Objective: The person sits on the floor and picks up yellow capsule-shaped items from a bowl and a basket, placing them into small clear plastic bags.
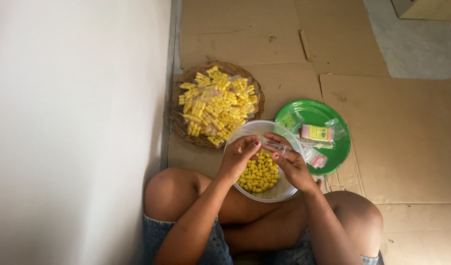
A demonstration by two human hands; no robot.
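The person sits cross-legged on flattened brown cardboard sheets point(407, 147), bare knees at the near edge of the view and a white wall along the left side. Resting over the lap is a round translucent plastic bowl point(245, 131), its bottom partly covered by a loose heap of small yellow oblong capsules point(259, 175), glossy and all alike in shape. Both hands meet above this bowl. The left hand point(237, 158) has its fingers bent inward and pinched at the tips, and the right hand point(293, 166) is likewise curled; between them they grip a small clear plastic pouch point(277, 146), thin, see-through and crinkled, held just over the capsules near the bowl's far rim. Whether anything is inside the pouch cannot be told.

Just beyond the bowl to the right lies a round green plastic plate point(328, 110), touching or slipping under the bowl's rim, carrying small clear packets with green, yellow and pink labels point(314, 133). Farther off on the left, beside the wall, stands a shallow woven brown basket point(178, 115) heaped with filled clear packets of yellow capsules point(216, 104).
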